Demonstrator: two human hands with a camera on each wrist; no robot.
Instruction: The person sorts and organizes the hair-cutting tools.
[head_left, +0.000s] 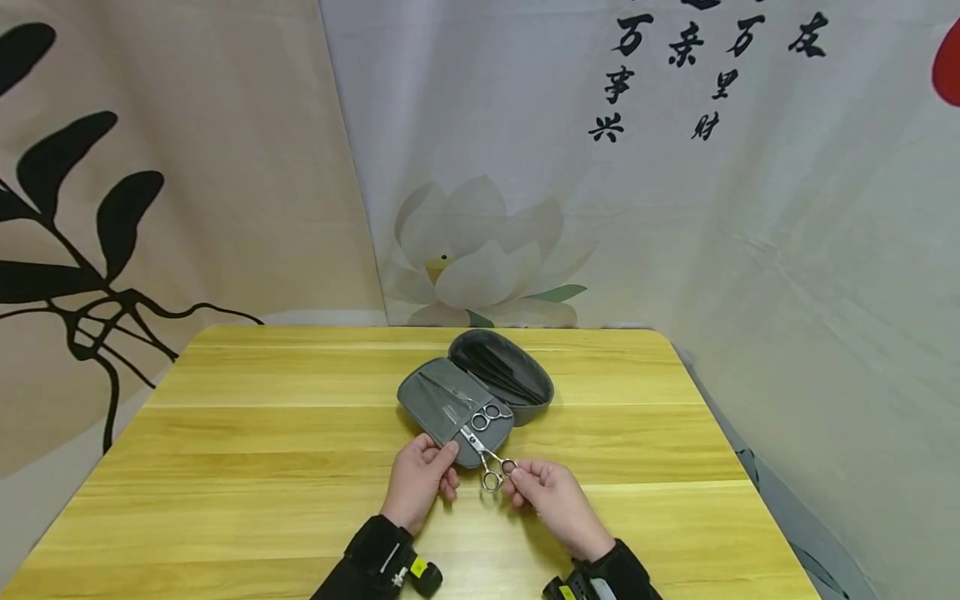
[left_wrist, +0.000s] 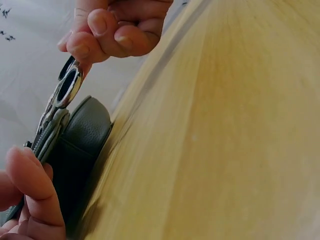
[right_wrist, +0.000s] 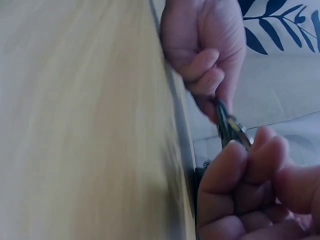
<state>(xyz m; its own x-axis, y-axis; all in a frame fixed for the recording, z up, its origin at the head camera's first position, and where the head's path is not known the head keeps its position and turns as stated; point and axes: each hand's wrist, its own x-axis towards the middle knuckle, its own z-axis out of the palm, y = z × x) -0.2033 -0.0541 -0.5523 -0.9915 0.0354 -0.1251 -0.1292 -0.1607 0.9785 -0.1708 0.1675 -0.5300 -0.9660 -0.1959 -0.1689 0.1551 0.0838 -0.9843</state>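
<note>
A grey zip case (head_left: 431,396) lies opened on the table, its flat lid toward me and its deep half (head_left: 534,408) behind. My left hand (head_left: 422,483) pinches the lid's near edge between thumb and fingers. With thumb and fingertips, my right hand (head_left: 553,500) grips one finger ring of a pair of silver scissors (head_left: 491,481). Those scissors' blades point toward the pocket on the lid, and their rings hang past its near edge. A second pair of scissors (head_left: 480,421) sits in the pocket with its rings showing. In the left wrist view, the gripped scissors (left_wrist: 67,90) overlap the case edge.
The case stands near the middle of a yellow wood-grain table (head_left: 300,467). Dark flaps (head_left: 495,371) show inside its deep half. Behind the table's far edge hang printed cloths with a lotus (head_left: 487,258) and dark leaves (head_left: 63,158).
</note>
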